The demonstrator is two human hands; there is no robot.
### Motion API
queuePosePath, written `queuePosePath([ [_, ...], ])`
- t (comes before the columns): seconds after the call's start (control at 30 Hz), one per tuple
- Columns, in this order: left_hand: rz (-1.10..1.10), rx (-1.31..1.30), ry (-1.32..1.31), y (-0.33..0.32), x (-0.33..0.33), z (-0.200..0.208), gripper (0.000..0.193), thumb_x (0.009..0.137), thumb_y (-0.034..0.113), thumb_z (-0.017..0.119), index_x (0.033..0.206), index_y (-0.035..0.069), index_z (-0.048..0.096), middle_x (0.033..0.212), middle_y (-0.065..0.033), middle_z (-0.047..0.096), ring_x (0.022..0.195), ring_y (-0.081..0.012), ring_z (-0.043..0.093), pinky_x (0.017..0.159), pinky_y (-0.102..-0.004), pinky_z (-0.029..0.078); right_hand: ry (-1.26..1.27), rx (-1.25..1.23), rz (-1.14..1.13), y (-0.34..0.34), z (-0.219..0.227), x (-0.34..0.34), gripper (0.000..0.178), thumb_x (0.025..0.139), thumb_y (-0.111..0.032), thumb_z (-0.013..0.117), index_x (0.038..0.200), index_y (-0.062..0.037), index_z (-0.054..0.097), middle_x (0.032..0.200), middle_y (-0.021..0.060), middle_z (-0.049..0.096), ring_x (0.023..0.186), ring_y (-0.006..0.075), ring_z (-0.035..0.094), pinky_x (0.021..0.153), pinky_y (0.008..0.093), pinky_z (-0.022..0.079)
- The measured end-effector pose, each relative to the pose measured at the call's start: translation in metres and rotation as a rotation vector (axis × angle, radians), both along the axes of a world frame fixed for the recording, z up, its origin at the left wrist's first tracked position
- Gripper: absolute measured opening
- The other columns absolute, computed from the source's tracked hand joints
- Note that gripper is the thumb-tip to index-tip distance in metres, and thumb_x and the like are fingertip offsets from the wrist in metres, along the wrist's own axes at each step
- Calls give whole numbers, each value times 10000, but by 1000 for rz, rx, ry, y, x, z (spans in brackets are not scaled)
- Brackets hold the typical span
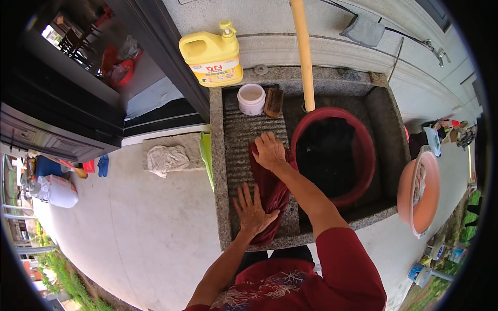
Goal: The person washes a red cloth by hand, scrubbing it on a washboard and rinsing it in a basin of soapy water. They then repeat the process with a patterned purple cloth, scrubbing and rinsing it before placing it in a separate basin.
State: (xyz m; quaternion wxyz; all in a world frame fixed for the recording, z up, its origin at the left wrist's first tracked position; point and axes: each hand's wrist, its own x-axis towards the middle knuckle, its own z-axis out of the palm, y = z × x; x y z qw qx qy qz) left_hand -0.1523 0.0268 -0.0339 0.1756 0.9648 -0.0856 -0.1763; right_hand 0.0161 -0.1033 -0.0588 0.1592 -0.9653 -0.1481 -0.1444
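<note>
A wet, dark red cloth (pixel 272 194) lies lengthwise over the ribbed stone washboard (pixel 236 147) of the sink. My left hand (pixel 254 215) rests flat at its near end, with fingers spread partly on the ribs and thumb across the fabric. At the far end my right hand (pixel 271 151) presses down with bent fingers, closed on the cloth. Beside the washboard, a red basin (pixel 365 135) of dark water stands in the sink's deeper side. Just beyond my right hand are a wooden scrubbing brush (pixel 274 102) and a white tub (pixel 251 99).
A yellow pump jug (pixel 212 59) stands past the stone sink's (pixel 220 217) far left corner. A pale wooden pole (pixel 303 57) slants down into the sink. An orange basin (pixel 419 192) with cloth inside is at the right. A crumpled white cloth (pixel 167 159) lies on a slab to the left.
</note>
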Motion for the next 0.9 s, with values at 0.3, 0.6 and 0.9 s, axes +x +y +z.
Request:
queuePosePath([
  [0.3, 77, -29, -43, 24, 4, 4, 1074, 678, 695, 590, 1436, 39, 202, 1518, -199, 4, 1408, -367, -10, 1077, -599, 66, 89, 70, 338, 22, 75, -95, 280, 714, -233, 705, 971, -207, 595, 867, 42, 457, 839, 227, 497, 618, 391, 448],
  [0.6, 8, 37, -68, 3, 3, -1, 1128, 636, 743, 581, 1454, 79, 178, 1510, -211, 41, 1394, -399, 16, 1062, -606, 84, -148, -33, -220, 2, 3, 46, 245, 771, -336, 665, 685, -117, 597, 820, 47, 504, 799, 222, 519, 623, 428, 380],
  [0.9, 44, 86, 129, 10, 12, 14, 1084, 661, 686, 604, 1446, 59, 197, 1510, -201, 51, 1399, -378, -11, 1084, -584, 62, 15, 151, 300, 20, 29, -77, 279, 679, -350, 742, 696, -149, 548, 761, 37, 456, 759, 224, 476, 618, 400, 330],
])
